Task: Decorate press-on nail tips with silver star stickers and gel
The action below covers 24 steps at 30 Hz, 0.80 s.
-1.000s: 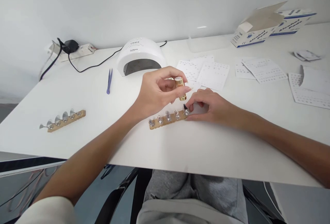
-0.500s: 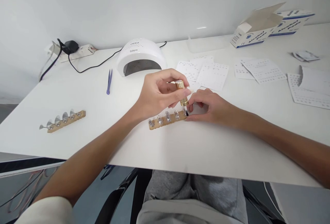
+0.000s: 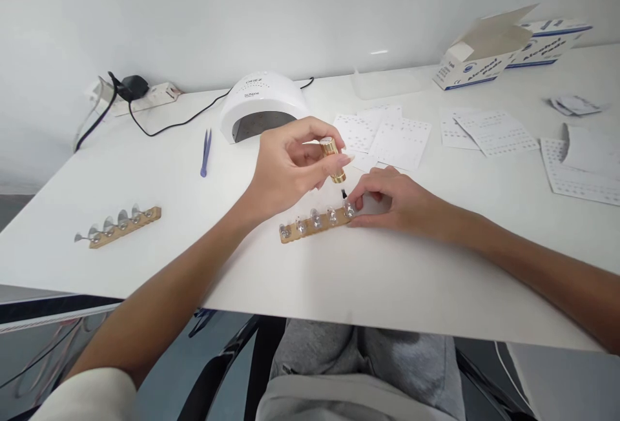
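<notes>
Between thumb and fingers, my left hand pinches the gold cap of a nail polish brush, whose dark tip points down. That tip is just above the right end of a wooden nail stand, apart from it as far as I can see. Several clear nail tips on metal holders stand in a row along the wood. My right hand grips the stand's right end, with the fingertips at the last clear nail tip. A second wooden stand with clear nail tips lies on the left side.
A white nail lamp sits at the back, its cord running to a power strip. Purple tweezers lie left of it. Sheets of nail stickers spread behind my right hand. Alcohol pad boxes stand at the back right.
My left hand has lifted the brush up and slightly left, so its tip has come away from the last nail tip. The right hand and the stand stay in place.
</notes>
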Available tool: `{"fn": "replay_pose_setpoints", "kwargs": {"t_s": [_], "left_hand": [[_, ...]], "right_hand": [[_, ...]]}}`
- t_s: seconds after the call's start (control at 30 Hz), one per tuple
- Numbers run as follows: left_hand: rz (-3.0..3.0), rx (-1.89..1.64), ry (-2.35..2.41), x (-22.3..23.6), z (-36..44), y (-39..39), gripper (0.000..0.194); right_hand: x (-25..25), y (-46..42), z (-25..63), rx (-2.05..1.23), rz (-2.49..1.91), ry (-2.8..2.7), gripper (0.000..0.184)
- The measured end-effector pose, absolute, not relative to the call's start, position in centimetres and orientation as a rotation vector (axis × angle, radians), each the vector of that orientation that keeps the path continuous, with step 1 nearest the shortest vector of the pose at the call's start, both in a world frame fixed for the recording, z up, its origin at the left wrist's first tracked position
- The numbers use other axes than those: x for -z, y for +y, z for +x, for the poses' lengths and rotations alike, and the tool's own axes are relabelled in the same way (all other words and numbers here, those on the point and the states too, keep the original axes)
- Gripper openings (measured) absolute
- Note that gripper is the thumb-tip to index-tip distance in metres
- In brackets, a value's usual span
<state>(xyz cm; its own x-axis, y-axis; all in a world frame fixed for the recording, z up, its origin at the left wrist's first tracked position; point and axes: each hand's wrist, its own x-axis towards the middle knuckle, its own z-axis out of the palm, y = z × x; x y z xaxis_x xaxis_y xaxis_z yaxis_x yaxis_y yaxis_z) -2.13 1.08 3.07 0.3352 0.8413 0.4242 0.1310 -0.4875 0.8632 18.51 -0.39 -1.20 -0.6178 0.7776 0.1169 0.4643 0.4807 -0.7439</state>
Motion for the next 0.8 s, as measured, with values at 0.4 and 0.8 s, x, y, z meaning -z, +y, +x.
{"fn": "replay_pose_setpoints", "kwargs": {"t_s": [0.4, 0.8], "left_hand": [[1.81, -1.063, 0.807, -2.9, -1.5, 0.3, 0.01], [1.847, -1.153, 0.794, -3.1, -2.4, 1.5, 0.011]], "right_hand": [[1.3, -0.4, 18.4, -0.961, -1.071, -2.275, 0.019], [1.2, -0.5, 18.5, -0.94, -1.054, -2.295, 0.018]]}}
